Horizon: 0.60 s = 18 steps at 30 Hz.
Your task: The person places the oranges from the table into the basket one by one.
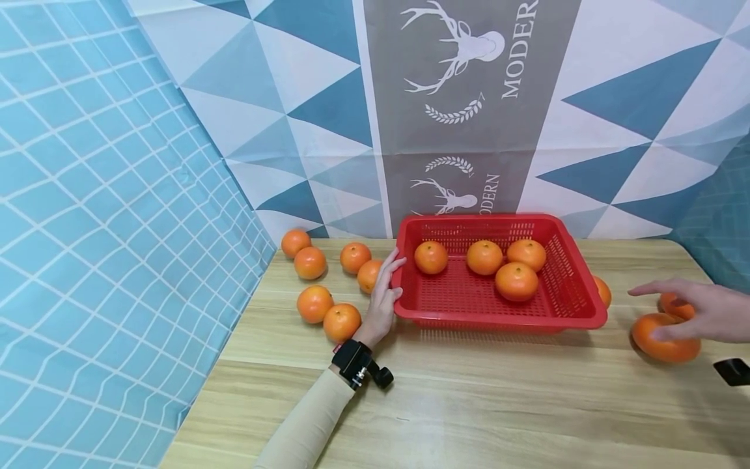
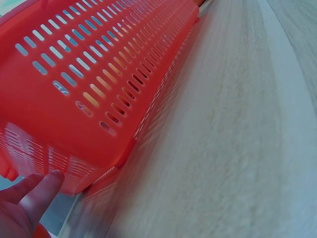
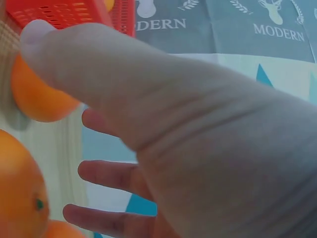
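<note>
A red perforated basket (image 1: pixel 498 320) stands on the table with several mandarin oranges (image 1: pixel 516 282) inside. My left hand (image 1: pixel 382 299) is at its left end, fingers stretched along the rim; in the left wrist view the fingers (image 2: pixel 47 191) lie against the basket's end wall (image 2: pixel 74 119). My right hand (image 1: pixel 711 312) hovers with spread fingers over a large mandarin (image 1: pixel 656 342) at the right, another mandarin (image 1: pixel 672 302) partly hidden behind it. In the right wrist view nothing lies between thumb and fingers, and the large mandarin (image 3: pixel 20 183) is at the lower left.
Several loose mandarins (image 1: pixel 314 304) lie left of the basket, one (image 1: pixel 369 276) partly covered by my left hand. Another mandarin (image 1: pixel 602 291) sits close by the basket's right end. A patterned cloth (image 1: pixel 328 117) hangs behind the wooden table (image 1: pixel 469 404), a blue checked one (image 1: pixel 105 228) at the left.
</note>
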Motion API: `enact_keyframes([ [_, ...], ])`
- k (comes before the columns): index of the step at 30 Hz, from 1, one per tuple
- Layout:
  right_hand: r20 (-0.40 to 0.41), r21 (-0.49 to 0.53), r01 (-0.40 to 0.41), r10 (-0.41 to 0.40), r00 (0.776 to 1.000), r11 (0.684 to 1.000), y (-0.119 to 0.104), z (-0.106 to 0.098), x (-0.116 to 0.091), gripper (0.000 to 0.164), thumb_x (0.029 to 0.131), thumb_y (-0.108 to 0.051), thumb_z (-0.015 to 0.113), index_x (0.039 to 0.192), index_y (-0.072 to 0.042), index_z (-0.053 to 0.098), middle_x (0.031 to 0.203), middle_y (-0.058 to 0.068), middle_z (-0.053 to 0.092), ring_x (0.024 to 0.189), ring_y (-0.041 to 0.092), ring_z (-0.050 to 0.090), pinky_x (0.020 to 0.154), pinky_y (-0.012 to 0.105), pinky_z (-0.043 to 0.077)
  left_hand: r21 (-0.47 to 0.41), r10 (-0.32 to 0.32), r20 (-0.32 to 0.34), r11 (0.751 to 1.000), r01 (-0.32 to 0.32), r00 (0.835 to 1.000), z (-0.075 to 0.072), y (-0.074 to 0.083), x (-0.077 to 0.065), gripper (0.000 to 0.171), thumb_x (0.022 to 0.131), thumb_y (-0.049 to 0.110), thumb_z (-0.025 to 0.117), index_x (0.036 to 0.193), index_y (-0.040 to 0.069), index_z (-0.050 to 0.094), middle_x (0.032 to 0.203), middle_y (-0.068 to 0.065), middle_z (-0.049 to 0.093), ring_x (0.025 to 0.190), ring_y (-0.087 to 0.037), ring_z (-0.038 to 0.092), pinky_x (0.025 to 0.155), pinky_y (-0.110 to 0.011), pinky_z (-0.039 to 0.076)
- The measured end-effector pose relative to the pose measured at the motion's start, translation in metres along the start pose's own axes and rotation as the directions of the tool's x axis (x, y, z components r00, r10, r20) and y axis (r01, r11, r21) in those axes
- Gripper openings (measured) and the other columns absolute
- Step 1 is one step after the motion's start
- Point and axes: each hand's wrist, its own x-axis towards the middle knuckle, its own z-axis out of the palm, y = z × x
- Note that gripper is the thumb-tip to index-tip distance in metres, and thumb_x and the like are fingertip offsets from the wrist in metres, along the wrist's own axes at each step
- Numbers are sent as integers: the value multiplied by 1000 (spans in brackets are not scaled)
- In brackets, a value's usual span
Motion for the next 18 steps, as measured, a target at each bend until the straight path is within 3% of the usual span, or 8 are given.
enact_keyframes([
  [5, 4, -7, 35, -35, 999, 999, 2, 10, 3, 82, 88, -27, 95, 145, 18, 57, 134, 41, 64, 104, 40, 62, 83, 58, 65, -14, -15, 1, 1000, 15, 1000, 0, 0, 0, 71, 98, 1, 39, 169, 0, 42, 190, 1, 20, 177, -31, 20, 142, -67, 25],
  [11, -21, -24, 37, -38, 999, 999, 5, 20, 2, 77, 85, -26, 96, 142, 14, 62, 130, 41, 66, 105, 47, 65, 84, 65, 64, 5, 17, -15, 1000, -17, 1000, 1, -1, 0, 70, 97, -2, 39, 167, -4, 43, 190, -5, 21, 177, -34, 20, 143, -67, 22],
  [18, -12, 1, 13, -13, 1000, 1000, 7, 30, 3, 79, 83, -24, 98, 140, 16, 61, 125, 37, 67, 104, 41, 60, 81, 59, 66, 3, 19, -15, 1000, -19, 1000, 0, -2, -1, 70, 98, -2, 38, 167, 0, 44, 191, -4, 21, 177, -33, 20, 143, -66, 23],
])
